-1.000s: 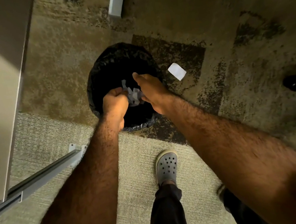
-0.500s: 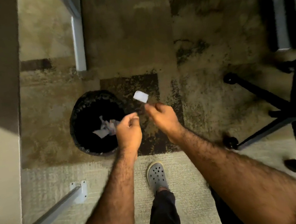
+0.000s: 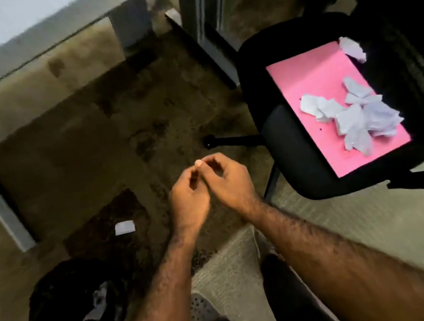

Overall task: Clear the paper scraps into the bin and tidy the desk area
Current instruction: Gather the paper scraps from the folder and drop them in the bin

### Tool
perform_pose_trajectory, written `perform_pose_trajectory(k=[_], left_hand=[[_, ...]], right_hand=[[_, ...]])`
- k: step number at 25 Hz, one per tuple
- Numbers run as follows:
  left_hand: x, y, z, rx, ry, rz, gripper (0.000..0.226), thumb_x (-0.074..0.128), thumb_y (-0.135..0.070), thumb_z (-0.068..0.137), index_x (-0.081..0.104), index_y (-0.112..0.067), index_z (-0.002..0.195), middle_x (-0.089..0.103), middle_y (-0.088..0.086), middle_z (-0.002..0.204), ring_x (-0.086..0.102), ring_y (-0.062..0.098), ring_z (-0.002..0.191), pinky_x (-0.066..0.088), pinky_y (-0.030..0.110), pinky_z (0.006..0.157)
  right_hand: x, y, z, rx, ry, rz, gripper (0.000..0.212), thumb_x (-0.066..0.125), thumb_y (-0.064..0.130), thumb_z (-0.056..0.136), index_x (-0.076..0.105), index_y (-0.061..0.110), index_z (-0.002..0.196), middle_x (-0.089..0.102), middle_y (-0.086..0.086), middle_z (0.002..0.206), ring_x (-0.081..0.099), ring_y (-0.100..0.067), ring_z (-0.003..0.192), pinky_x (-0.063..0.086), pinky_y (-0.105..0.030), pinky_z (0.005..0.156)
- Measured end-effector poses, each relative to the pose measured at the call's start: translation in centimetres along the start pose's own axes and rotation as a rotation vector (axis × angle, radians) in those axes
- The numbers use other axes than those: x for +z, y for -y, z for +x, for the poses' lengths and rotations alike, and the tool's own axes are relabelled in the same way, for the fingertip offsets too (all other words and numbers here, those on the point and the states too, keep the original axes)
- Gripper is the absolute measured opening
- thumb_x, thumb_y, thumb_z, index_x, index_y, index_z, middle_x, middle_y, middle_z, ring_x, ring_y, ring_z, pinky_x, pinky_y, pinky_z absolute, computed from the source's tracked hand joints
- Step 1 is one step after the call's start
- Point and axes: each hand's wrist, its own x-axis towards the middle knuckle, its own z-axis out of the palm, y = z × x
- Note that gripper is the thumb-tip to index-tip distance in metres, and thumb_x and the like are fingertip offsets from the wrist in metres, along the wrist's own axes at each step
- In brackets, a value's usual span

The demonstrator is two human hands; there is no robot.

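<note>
I see both hands meeting mid-frame over the carpet. Left hand point(image 3: 189, 194) and right hand point(image 3: 226, 179) touch at the knuckles, fingers curled loosely inward, fingertips pinched near each other. No paper visible in either; I read both as empty, half-closed, gripping nothing.

Bin point(image 3: 63, 314) sits lower left on the floor, black liner, a few pale scraps point(image 3: 97, 305) inside it. It's well apart from the hands, below and left of the left forearm.

One loose scrap point(image 3: 124, 227) lies flat on the dark carpet patch just above the bin, outside it, not touching the rim.

Main pile is still to clear: crumpled white paper pieces point(image 3: 358, 119) heaped on a pink sheet point(image 3: 312, 82), which lies on the seat of a black office chair point(image 3: 300, 169) at right. One separate torn piece point(image 3: 353, 49) sits at the sheet's far corner, partly off onto the seat.

Chair is to the right of the right hand, near but not touching. Desk legs point(image 3: 199, 11) stand at top centre. My view is motion-blurred, so fine detail on the scraps is lost. A grey clog point(image 3: 203, 310) shows at bottom between the forearms.
</note>
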Motion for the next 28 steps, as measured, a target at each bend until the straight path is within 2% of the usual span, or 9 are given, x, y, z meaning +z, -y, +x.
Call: perform_pose_trajectory(k=[2, 6, 8, 11, 13, 16, 20, 24, 28], left_hand=[[3.7, -2.5, 1.1, 0.086, 0.083, 0.070, 0.023, 0.057, -0.013, 0.092, 0.069, -0.018, 0.111, 0.069, -0.005, 0.105, 0.062, 0.005, 0.092, 0.043, 0.005, 0.077], [12.0, -6.9, 2.9, 0.209, 0.258, 0.205, 0.030, 0.064, -0.019, 0.087, 0.066, -0.019, 0.117, 0.068, 0.001, 0.115, 0.064, 0.015, 0.101, 0.054, 0.035, 0.090], [17.7, -9.3, 4.0, 0.305, 0.361, 0.333, 0.042, 0.070, -0.023, 0.083, 0.062, -0.016, 0.124, 0.062, 0.004, 0.124, 0.059, 0.019, 0.111, 0.050, 0.036, 0.096], [19.8, -10.6, 5.7, 0.433, 0.440, 0.564, 0.066, 0.075, -0.035, 0.077, 0.050, -0.018, 0.136, 0.047, 0.008, 0.143, 0.041, 0.026, 0.133, 0.036, 0.038, 0.111], [22.7, -11.5, 6.7, 0.475, 0.534, 0.703, 0.083, 0.078, -0.044, 0.073, 0.038, -0.025, 0.144, 0.030, 0.009, 0.154, 0.024, 0.029, 0.141, 0.028, 0.041, 0.114], [26.4, -12.8, 7.7, 0.521, 0.651, 0.906, 0.103, 0.080, -0.052, 0.065, 0.023, -0.033, 0.148, 0.016, 0.009, 0.158, 0.016, 0.033, 0.143, 0.034, 0.049, 0.109], [29.7, -13.7, 9.1, 0.519, 0.722, 1.117, 0.115, 0.078, -0.066, 0.057, 0.010, -0.042, 0.148, 0.014, 0.010, 0.156, 0.021, 0.037, 0.137, 0.046, 0.059, 0.096], [32.1, -14.0, 9.8, 0.578, 0.783, 1.204, 0.112, 0.077, -0.069, 0.055, 0.016, -0.044, 0.145, 0.026, 0.009, 0.145, 0.027, 0.034, 0.130, 0.048, 0.055, 0.089], [33.0, -14.4, 10.3, 0.624, 0.771, 1.167, 0.072, 0.075, -0.051, 0.069, 0.046, -0.034, 0.133, 0.036, 0.010, 0.128, 0.035, 0.034, 0.117, 0.050, 0.050, 0.079]], right_hand=[[-4.5, -1.6, 1.3, -0.046, -0.051, -0.073, 0.031, 0.056, 0.043, 0.091, 0.064, 0.022, 0.113, 0.067, 0.004, 0.110, 0.060, -0.012, 0.105, 0.049, -0.030, 0.091], [-13.9, -5.9, 4.1, -0.031, -0.295, -0.127, 0.041, 0.060, 0.036, 0.090, 0.055, 0.017, 0.125, 0.059, -0.001, 0.125, 0.051, -0.018, 0.118, 0.043, -0.033, 0.099], [-19.4, -9.1, 5.8, 0.028, -0.451, -0.156, 0.045, 0.061, 0.037, 0.088, 0.053, 0.015, 0.127, 0.055, -0.004, 0.130, 0.047, -0.020, 0.122, 0.043, -0.037, 0.102], [-22.2, -10.4, 7.4, 0.071, -0.516, -0.250, 0.057, 0.061, 0.048, 0.087, 0.048, 0.016, 0.132, 0.047, -0.007, 0.139, 0.042, -0.025, 0.127, 0.044, -0.046, 0.101], [-25.0, -12.2, 8.6, 0.167, -0.546, -0.409, 0.068, 0.060, 0.060, 0.082, 0.044, 0.019, 0.134, 0.041, -0.008, 0.144, 0.039, -0.027, 0.131, 0.046, -0.049, 0.098], [-28.8, -15.3, 9.7, 0.392, -0.451, -0.605, 0.090, 0.059, 0.076, 0.070, 0.034, 0.026, 0.139, 0.029, -0.010, 0.150, 0.031, -0.030, 0.136, 0.044, -0.055, 0.096], [-31.3, -18.0, 10.2, 0.619, -0.185, -0.531, 0.116, 0.073, 0.078, 0.049, 0.019, 0.038, 0.144, 0.020, -0.011, 0.150, 0.029, -0.036, 0.134, 0.045, -0.056, 0.093], [-30.8, -18.5, 11.0, 0.550, -0.033, -0.527, 0.134, 0.083, 0.068, 0.045, -0.002, 0.044, 0.145, 0.012, -0.009, 0.151, 0.027, -0.038, 0.132, 0.046, -0.055, 0.089], [-30.1, -18.4, 11.9, 0.416, -0.029, -0.573, 0.115, 0.087, 0.051, 0.055, 0.013, 0.043, 0.142, 0.023, -0.009, 0.141, 0.034, -0.035, 0.122, 0.041, -0.042, 0.074]])
